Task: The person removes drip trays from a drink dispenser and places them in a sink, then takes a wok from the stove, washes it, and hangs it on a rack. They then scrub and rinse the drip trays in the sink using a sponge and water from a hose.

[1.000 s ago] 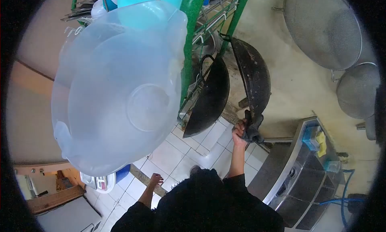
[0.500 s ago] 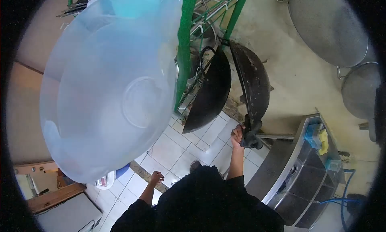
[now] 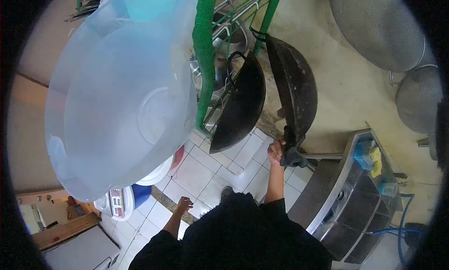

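Observation:
My right hand (image 3: 276,151) is closed at the lower end of a large black wok (image 3: 299,87), where a dark, bunched cloth-like piece (image 3: 294,158) covers the grip. This wok stands on edge against the wall, its other loop handle up by the green rack post. A second black wok (image 3: 241,106) leans beside it, to the left, with its loop handle at the top; no hand touches it. Over the tiled floor hangs my left hand (image 3: 184,204), its fingers loosely curled and slightly apart, with nothing seen in them.
A big translucent plastic basin (image 3: 121,101) fills the upper left, in front of a green metal rack (image 3: 204,59) with metal pots. A steel sink (image 3: 346,214) stands at right, with a yellow sponge (image 3: 375,162). Large mesh strainers (image 3: 379,29) hang on the wall. A scale (image 3: 116,204) sits lower left.
The wok in my right hand has turned slightly, showing more of its face, and its top end has risen a little. My left hand's fingers have loosened slightly. The view has shifted a little.

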`<state>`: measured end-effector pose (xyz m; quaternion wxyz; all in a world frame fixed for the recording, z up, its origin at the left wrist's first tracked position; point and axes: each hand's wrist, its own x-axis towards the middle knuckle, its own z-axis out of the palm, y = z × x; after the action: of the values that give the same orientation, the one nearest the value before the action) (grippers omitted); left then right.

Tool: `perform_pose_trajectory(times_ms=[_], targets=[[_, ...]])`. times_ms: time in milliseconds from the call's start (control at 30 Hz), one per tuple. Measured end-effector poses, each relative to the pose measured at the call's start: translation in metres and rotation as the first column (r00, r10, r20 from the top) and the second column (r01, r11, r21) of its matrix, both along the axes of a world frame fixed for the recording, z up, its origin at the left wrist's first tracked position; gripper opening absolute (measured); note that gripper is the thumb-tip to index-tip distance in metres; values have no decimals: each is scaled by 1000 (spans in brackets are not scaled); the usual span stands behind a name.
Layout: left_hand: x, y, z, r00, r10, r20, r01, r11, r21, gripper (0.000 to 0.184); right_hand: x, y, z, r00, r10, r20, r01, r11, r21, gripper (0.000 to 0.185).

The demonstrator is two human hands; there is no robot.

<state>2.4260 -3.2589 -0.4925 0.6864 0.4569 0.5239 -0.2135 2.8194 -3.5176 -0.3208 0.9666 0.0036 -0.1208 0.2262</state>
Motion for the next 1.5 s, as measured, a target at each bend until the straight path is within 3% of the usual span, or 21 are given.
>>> perform_pose_trajectory(times_ms=[67,133,200,233,300,367,567,633,667,700,733,800,867,933,967,1033,1133,1267,1333,1433,1500], targets=[[2,0,2,986,-126,-108,135,988,72,27,-5,-5,-26,1000,-6,-4,6,1000,-21,21],[0,0,1,991,-103,-86,109,992,68,27,-2,-8,-40,1000,-13,-10,13,999,-43,24],[-1,0,3,994,-83,-67,88,994,61,27,6,-11,-53,952,275,134,-257,957,-133,41],[1,-1,5,990,-103,-93,110,991,73,27,5,-15,-59,953,274,132,-257,957,-133,41],[3,0,6,985,-119,-121,131,987,92,26,3,-21,-71,869,339,-361,-466,806,-364,44],[-8,-2,-10,1000,18,-15,-16,996,90,25,8,-17,-70,874,323,-363,-455,806,-378,44],[-4,-5,-8,988,-90,-129,103,990,98,23,27,-18,-47,918,205,-341,-361,788,-499,44],[-6,-6,-20,984,-102,-148,122,984,133,24,17,-14,-48,946,14,-325,-141,918,-370,40],[-13,-9,-31,999,-31,-27,34,992,120,24,16,-11,-50,945,-47,-325,-63,946,-319,40],[-19,-8,-39,995,42,92,-51,994,96,25,17,-6,-55,976,-14,-219,-12,993,-116,38],[-11,-4,-28,999,-33,-12,33,998,47,28,19,-2,-64,994,-7,-107,17,995,96,36],[1,-2,-21,995,-80,-63,83,995,58,28,22,5,-73,992,-69,108,6,868,496,34],[2,-2,-17,985,-126,-116,134,989,60,29,29,1,-71,972,-131,194,-30,750,660,32],[-1,1,-23,989,-145,-12,146,988,58,29,40,-4,-56,956,-33,292,-104,890,443,32],[-1,1,-25,989,-144,-11,145,988,58,29,43,-5,-44,946,38,321,-144,938,316,32],[6,1,-16,996,-13,-88,12,1000,-10,29,47,-4,-35,943,76,324,-160,957,241,32],[11,-4,-9,983,-141,-119,153,984,94,29,52,-6,-33,940,98,327,-166,968,187,32],[2,1,-20,990,-139,37,137,989,53,30,50,-8,-33,929,106,355,-176,970,170,31],[-3,0,-40,999,19,31,-23,994,105,31,46,-8,-33,926,110,361,-181,969,168,31],[-18,12,-51,979,-46,201,53,998,-26,29,43,-8,-32,920,110,377,-181,971,157,31],[-16,13,-54,991,-78,106,81,997,-21,31,43,-9,-31,916,108,386,-178,973,151,31]])
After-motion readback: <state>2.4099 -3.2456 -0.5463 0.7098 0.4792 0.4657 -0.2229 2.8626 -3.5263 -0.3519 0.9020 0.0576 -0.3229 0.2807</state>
